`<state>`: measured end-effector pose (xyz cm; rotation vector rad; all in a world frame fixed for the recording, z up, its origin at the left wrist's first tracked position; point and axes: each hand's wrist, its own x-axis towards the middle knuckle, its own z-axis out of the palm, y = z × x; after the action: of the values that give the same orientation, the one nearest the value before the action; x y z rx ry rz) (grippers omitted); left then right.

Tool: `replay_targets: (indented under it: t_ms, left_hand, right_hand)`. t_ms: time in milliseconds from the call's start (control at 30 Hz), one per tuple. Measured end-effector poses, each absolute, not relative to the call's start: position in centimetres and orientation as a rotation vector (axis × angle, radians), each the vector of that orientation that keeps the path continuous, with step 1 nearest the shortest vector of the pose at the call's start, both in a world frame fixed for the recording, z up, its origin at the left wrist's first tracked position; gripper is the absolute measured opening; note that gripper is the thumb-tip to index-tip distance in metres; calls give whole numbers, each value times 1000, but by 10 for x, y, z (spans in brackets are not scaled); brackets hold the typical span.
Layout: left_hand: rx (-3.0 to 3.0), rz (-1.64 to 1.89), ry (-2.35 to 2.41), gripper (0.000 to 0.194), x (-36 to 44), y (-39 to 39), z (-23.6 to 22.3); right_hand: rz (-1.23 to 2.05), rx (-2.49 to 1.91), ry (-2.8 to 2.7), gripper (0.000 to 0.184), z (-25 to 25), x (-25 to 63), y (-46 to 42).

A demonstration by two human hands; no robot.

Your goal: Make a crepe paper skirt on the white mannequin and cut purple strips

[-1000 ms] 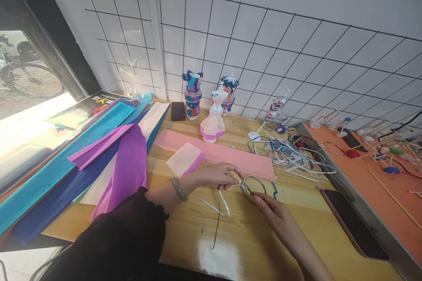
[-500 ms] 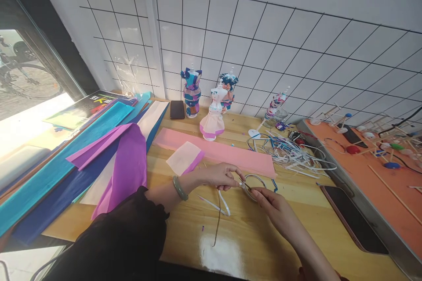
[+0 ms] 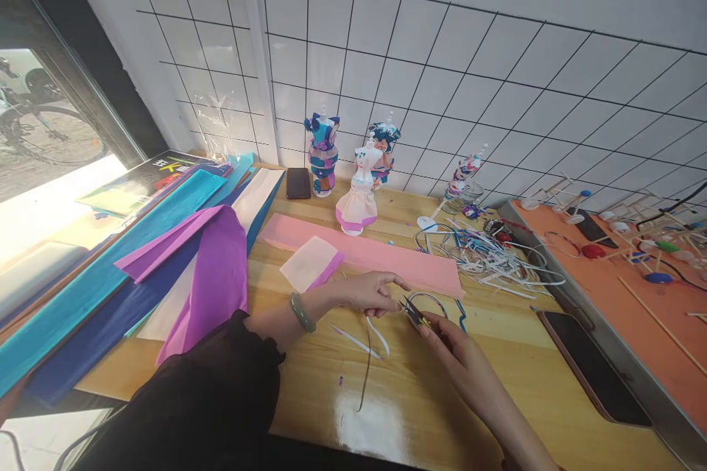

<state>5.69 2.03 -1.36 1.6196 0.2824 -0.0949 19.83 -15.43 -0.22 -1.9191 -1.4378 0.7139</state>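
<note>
My left hand, with a green bangle on its wrist, has thumb and fingers closed in a pinch, index finger stretched forward. A narrow white ribbon runs from the pinch, its loop hanging beneath the hand. Beside it a thin brown cord trails toward the table's front edge. Small scissors with dark blades and a yellowish part are held in my right hand. The blades are spread and point at my left fingertips. Behind them a coiled ring of ribbon lies on the table.
Pink crepe paper and a cream-and-purple piece lie beyond my hands. Small dressed mannequins stand by the wall. Tangled ribbons and a phone are on the right, long paper sheets on the left.
The scissors in my right hand have turned and their blades have spread apart. My left hand has stayed almost in place, and the ribbon loop below it has widened slightly.
</note>
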Motion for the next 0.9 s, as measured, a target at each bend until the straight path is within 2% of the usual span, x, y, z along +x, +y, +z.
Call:
replay_targets:
  t_ms: [333,500,633,767,900]
  left_hand:
    - [1553,-78,364,55,56,24,-15]
    - [1694,-23,470,54,55,27,-12]
    - [1818,271,594,38,57,35,-11]
    - [1533,424,489,29,61,36,-6]
    - [1113,402,373,26,61,27,6]
  right_hand:
    - [464,-1963,-1516,39,-14,201,-163]
    - [624,-1944,-1660,37,-12,199,-175]
    - [568,-1999,-1807,33,-26,198,-180]
    - [294,-1916,-1831,28,-30,202,-172]
    - [194,-1800,-1575,25,-5,200,-148]
